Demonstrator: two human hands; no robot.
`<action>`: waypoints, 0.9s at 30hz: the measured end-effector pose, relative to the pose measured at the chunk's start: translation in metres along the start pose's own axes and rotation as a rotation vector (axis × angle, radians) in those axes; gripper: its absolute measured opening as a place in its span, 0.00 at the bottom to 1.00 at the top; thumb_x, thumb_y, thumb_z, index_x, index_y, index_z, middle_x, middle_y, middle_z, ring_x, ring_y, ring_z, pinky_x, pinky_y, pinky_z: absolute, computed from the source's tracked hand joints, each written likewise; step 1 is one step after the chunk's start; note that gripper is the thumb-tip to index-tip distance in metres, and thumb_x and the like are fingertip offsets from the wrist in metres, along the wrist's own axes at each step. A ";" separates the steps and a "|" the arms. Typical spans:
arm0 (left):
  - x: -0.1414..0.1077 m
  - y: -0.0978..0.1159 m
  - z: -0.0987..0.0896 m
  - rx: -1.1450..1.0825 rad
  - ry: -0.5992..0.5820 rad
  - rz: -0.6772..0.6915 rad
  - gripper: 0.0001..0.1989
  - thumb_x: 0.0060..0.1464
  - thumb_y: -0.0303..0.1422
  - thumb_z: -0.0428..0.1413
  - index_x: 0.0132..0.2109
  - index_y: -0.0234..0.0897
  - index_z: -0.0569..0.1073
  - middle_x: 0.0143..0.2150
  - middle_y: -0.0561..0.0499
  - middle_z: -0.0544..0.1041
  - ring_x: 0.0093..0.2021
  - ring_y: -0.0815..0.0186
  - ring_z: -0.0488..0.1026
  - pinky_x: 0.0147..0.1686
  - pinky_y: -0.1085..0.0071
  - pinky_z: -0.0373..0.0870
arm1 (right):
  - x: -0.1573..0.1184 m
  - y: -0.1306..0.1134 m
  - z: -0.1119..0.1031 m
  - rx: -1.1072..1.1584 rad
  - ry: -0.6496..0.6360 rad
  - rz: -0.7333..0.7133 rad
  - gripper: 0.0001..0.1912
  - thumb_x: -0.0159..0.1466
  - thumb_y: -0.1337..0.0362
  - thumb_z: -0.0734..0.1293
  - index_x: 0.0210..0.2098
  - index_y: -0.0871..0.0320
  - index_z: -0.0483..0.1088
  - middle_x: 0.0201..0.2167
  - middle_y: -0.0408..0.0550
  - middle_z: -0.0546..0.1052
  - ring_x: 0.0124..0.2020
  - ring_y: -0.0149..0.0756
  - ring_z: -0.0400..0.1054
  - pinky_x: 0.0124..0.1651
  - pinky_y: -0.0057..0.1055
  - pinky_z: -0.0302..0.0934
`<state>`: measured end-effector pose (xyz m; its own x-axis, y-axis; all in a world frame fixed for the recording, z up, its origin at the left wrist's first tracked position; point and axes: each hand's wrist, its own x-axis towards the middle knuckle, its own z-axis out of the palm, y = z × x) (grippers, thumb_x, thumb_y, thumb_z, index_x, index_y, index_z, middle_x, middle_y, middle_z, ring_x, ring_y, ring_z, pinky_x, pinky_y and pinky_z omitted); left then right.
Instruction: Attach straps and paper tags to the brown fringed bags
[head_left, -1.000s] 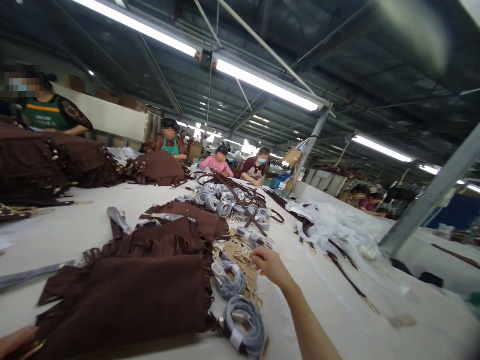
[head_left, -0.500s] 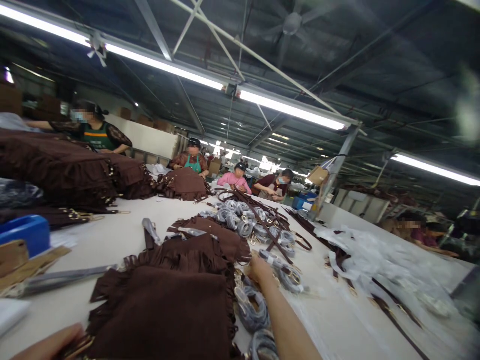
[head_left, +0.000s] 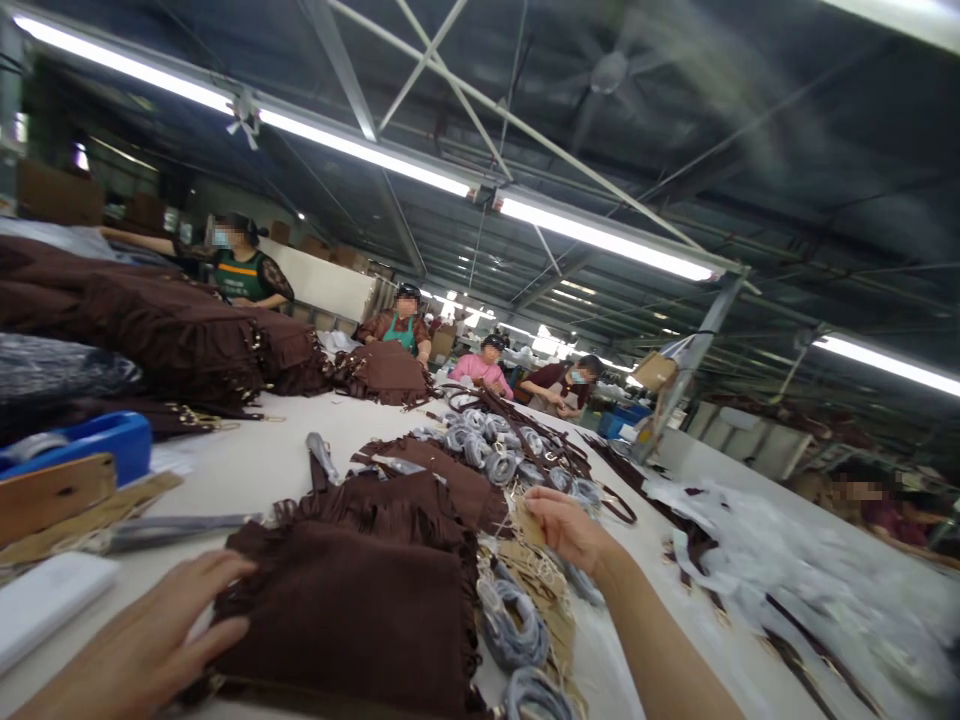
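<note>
A dark brown fringed bag (head_left: 352, 620) lies flat in front of me, with more brown fringed pieces (head_left: 442, 480) behind it. My left hand (head_left: 165, 630) is at the bag's left edge, thumb and fingers apart. At the bag's right side, my right hand (head_left: 562, 520) pinches a tan tag (head_left: 531, 522). Below that hand lie several tan tags with pale strings (head_left: 536, 580). Coiled straps in grey wrapping (head_left: 517, 625) lie on and beside these tags. The lower part of my left hand's grip area is blurred.
A blue tape dispenser (head_left: 127, 450), a brown board-like piece (head_left: 60, 500) and a white object (head_left: 56, 600) lie at left. Brown bags (head_left: 150, 320) are heaped beyond. Wrapped straps (head_left: 480, 440) fill the table's middle; plastic sheeting (head_left: 810, 560) covers the right. Several people work behind.
My left hand has come up from the lower edge and opened beside the bag. My right hand has risen slightly and now holds a tan tag; tan tags now show beneath it.
</note>
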<state>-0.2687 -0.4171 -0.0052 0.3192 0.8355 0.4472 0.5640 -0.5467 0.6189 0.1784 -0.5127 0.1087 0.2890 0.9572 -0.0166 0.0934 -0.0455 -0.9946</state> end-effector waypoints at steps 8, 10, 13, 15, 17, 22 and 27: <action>0.011 0.145 0.043 -0.796 -0.516 -0.206 0.41 0.40 0.28 0.51 0.65 0.41 0.58 0.51 0.47 0.76 0.31 0.68 0.73 0.27 0.74 0.64 | -0.031 -0.025 0.093 0.141 -0.381 0.093 0.19 0.46 0.59 0.79 0.29 0.58 0.68 0.21 0.37 0.72 0.20 0.24 0.64 0.25 0.22 0.57; 0.010 0.149 0.055 -0.998 -0.641 -0.263 0.36 0.35 0.27 0.52 0.57 0.37 0.68 0.49 0.46 0.76 0.28 0.70 0.73 0.21 0.76 0.59 | -0.038 -0.029 0.103 0.159 -0.439 0.102 0.19 0.46 0.59 0.79 0.29 0.58 0.68 0.22 0.38 0.73 0.21 0.24 0.65 0.26 0.22 0.56; 0.005 0.135 0.062 -1.103 -0.673 -0.312 0.15 0.39 0.32 0.56 0.38 0.31 0.76 0.30 0.50 0.77 0.24 0.71 0.71 0.24 0.76 0.65 | -0.047 -0.030 0.100 0.122 -0.435 0.107 0.20 0.46 0.57 0.79 0.29 0.58 0.68 0.22 0.37 0.72 0.21 0.24 0.62 0.26 0.22 0.54; 0.001 0.121 0.060 -1.060 -0.637 -0.347 0.12 0.41 0.36 0.58 0.32 0.31 0.75 0.23 0.53 0.75 0.21 0.73 0.69 0.24 0.75 0.66 | -0.052 -0.026 0.089 0.053 -0.420 0.109 0.20 0.45 0.56 0.79 0.28 0.58 0.68 0.21 0.36 0.71 0.20 0.23 0.60 0.25 0.22 0.51; -0.004 0.109 0.053 -1.000 -0.601 -0.376 0.12 0.41 0.37 0.58 0.32 0.32 0.74 0.22 0.53 0.75 0.20 0.72 0.69 0.21 0.76 0.64 | -0.058 -0.018 0.076 -0.060 -0.456 0.122 0.20 0.46 0.54 0.78 0.28 0.58 0.69 0.20 0.35 0.68 0.19 0.23 0.56 0.24 0.22 0.48; -0.027 0.102 0.029 -0.760 -0.531 -0.292 0.09 0.43 0.28 0.51 0.35 0.37 0.69 0.24 0.54 0.77 0.22 0.69 0.72 0.22 0.76 0.64 | -0.070 0.021 0.071 -0.516 -0.604 0.181 0.10 0.50 0.59 0.73 0.26 0.56 0.71 0.19 0.37 0.67 0.21 0.27 0.57 0.25 0.24 0.49; -0.051 0.125 0.016 -0.316 -0.489 -0.024 0.10 0.49 0.22 0.48 0.37 0.40 0.70 0.28 0.54 0.78 0.28 0.67 0.73 0.29 0.74 0.63 | -0.086 0.053 0.134 -0.525 -0.473 -0.125 0.15 0.57 0.56 0.68 0.43 0.51 0.76 0.40 0.49 0.78 0.41 0.43 0.70 0.43 0.34 0.64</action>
<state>-0.2026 -0.5274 0.0386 0.6659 0.7352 0.1270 0.3448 -0.4542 0.8215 0.0304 -0.5590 0.0432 -0.1863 0.9802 -0.0667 0.5792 0.0548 -0.8134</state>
